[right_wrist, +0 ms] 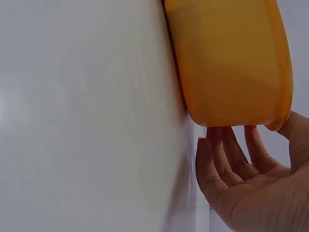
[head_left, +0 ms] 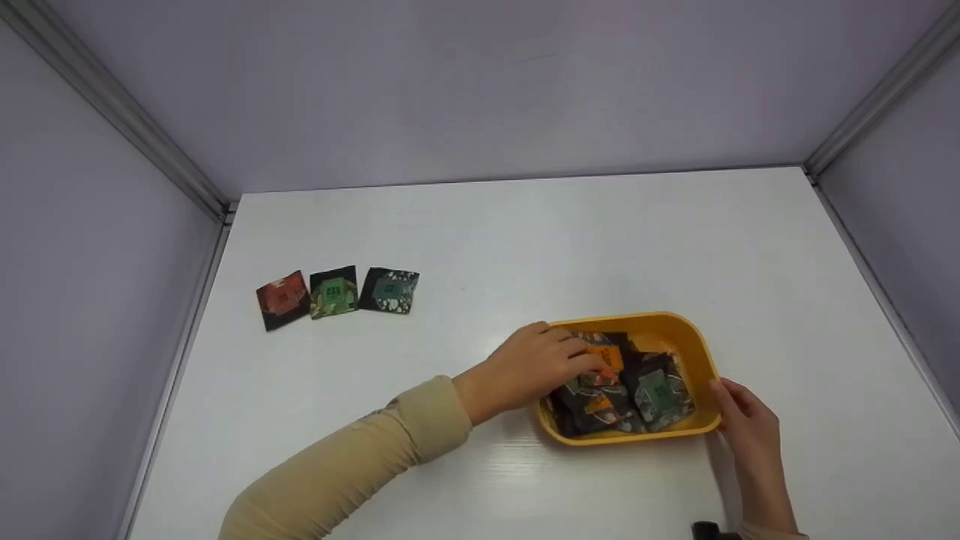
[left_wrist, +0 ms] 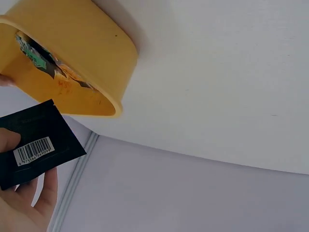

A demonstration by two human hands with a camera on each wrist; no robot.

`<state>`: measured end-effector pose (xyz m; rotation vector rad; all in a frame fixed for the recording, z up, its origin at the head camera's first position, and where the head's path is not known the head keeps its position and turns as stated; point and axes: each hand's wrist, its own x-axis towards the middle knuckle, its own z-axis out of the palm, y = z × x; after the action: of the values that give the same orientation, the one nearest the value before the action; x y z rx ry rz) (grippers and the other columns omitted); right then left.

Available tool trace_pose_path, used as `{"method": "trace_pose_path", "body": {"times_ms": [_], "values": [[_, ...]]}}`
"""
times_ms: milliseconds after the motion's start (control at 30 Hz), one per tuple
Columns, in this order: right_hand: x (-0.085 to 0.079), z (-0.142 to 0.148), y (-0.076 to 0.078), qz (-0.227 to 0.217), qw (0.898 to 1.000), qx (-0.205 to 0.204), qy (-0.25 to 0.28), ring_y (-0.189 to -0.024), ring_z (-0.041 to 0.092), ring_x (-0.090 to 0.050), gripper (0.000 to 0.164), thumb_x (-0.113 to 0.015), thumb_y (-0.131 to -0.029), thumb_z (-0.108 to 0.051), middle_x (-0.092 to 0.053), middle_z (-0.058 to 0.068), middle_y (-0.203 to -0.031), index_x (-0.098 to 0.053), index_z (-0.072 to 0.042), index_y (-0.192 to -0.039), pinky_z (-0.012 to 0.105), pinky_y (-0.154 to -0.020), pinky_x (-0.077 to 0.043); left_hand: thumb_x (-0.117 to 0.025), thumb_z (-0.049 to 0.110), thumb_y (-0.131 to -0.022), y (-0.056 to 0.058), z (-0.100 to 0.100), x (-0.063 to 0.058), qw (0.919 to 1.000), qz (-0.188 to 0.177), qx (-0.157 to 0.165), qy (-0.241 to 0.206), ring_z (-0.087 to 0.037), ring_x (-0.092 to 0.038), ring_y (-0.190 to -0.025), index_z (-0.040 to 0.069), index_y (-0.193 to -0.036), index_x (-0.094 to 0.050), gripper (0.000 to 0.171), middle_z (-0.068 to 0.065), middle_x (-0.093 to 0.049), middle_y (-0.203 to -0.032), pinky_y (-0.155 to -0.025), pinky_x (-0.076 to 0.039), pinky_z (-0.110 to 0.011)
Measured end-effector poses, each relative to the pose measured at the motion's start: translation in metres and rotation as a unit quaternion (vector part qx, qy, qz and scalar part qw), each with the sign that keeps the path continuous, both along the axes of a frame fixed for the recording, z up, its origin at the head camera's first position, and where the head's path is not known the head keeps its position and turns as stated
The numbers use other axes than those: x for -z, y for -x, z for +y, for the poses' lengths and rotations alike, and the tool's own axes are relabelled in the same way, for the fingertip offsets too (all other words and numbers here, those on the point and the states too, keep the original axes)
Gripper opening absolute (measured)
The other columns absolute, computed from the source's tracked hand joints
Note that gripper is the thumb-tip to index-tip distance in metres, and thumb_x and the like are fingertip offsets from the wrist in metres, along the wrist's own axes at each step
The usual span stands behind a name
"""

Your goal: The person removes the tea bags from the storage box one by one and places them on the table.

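A yellow plastic tub [head_left: 697,352] sits at the front right of the white table and holds several dark tea-bag packets [head_left: 654,390]. My left hand [head_left: 589,364] reaches in over the tub's left rim and pinches a black packet with an orange label [head_left: 604,357]. In the left wrist view that packet [left_wrist: 36,145] shows its barcode side between thumb and fingers [left_wrist: 41,195], near the tub [left_wrist: 91,53]. My right hand [head_left: 726,401] rests against the tub's right end. In the right wrist view its fingers [right_wrist: 227,154] lie nearly straight against the tub's wall [right_wrist: 231,63].
Three packets lie in a row at the left of the table: a red one [head_left: 283,298], a green one [head_left: 334,291] and a teal one [head_left: 388,290]. Grey walls with metal corner rails close the table in on three sides.
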<state>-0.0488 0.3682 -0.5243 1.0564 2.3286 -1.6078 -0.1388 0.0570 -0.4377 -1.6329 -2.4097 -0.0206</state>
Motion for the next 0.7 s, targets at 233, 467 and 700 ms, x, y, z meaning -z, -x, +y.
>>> {"method": "trace_pose_path", "body": {"times_ms": [233,467,700], "values": [[0.002,0.002,0.001,-0.002,1.0,-0.002,0.005,-0.124,0.027,-0.044,0.085,-0.047,-0.093,-0.065,-0.039,0.019,-0.152,-0.038,-0.004,-0.151,0.008,-0.074,-0.046,-0.061,0.014,-0.099,0.013,-0.029,-0.002,0.9965,-0.021,-0.03,-0.075,-0.012,-0.062,-0.108,0.024,-0.133,-0.061,0.035,0.007,-0.065,-0.125,-0.085,-0.05,-0.027],[0.003,-0.002,-0.001,0.02,1.0,0.007,-0.005,-0.124,0.027,-0.047,0.077,-0.049,-0.096,-0.06,-0.043,0.019,-0.148,-0.043,-0.002,-0.147,0.007,-0.075,-0.046,-0.064,0.009,-0.096,0.038,-0.057,0.01,0.989,-0.016,-0.075,-0.126,-0.01,-0.063,-0.1,0.027,-0.122,-0.067,0.031,0.013,-0.07,-0.112,-0.078,-0.05,-0.026],[0.003,-0.001,0.0,0.013,1.0,-0.001,-0.001,-0.126,0.029,-0.046,0.081,-0.047,-0.095,-0.062,-0.042,0.02,-0.149,-0.041,-0.002,-0.149,0.007,-0.074,-0.047,-0.07,0.009,-0.093,0.065,-0.082,0.03,0.9799,-0.006,-0.151,-0.131,-0.013,-0.066,-0.089,0.02,-0.109,-0.074,0.02,0.008,-0.074,-0.099,-0.075,-0.053,-0.03]]}}
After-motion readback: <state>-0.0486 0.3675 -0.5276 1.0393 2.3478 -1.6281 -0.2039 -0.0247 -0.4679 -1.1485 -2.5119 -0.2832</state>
